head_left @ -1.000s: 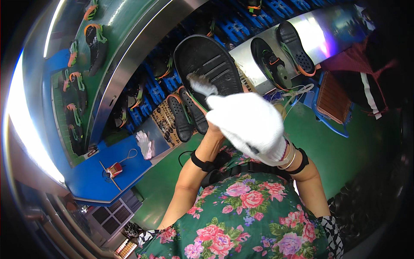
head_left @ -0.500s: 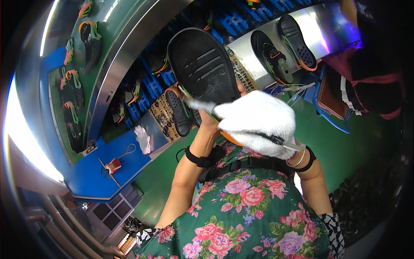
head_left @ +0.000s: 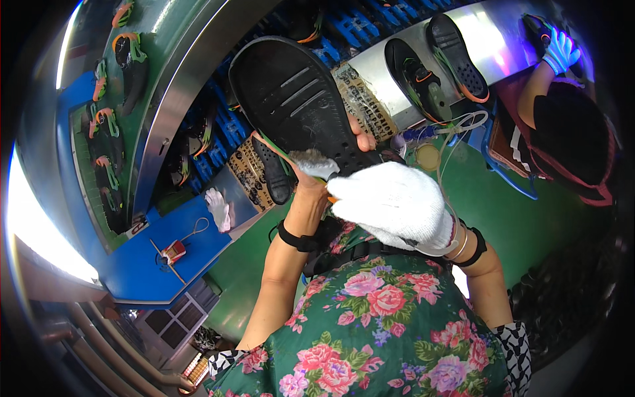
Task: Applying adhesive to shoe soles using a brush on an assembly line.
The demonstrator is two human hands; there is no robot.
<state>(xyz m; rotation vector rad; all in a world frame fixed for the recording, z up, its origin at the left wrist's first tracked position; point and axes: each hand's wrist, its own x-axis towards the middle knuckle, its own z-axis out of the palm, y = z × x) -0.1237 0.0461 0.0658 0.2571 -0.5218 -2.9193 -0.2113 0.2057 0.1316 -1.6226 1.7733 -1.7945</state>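
My bare left hand (head_left: 308, 188) grips a shoe with its black sole (head_left: 297, 99) turned up, fingers (head_left: 363, 137) curling over the sole's right edge. The sole has raised bars across its middle and small holes near the end by my hands. In a white knit glove, my right hand (head_left: 390, 202) is closed on a brush, whose handle is mostly hidden. Its pale wet bristles (head_left: 313, 163) lie at the sole's left edge, close to my left hand. Behind that wrist another black sole (head_left: 274, 169) lies on brown cardboard.
Two shoes, a dark upper (head_left: 415, 79) and an upturned sole (head_left: 456, 59), lie on the metal bench (head_left: 489, 40). A co-worker's gloved hand (head_left: 562, 51) touches a shoe at far right. Clear tubing (head_left: 471, 120) hangs nearby. A pale glove (head_left: 218, 208) rests left.
The shoe in my left hand has shifted left and turned slightly. My right hand has lowered a little with the brush. A co-worker's gloved hand has come into view at upper right.
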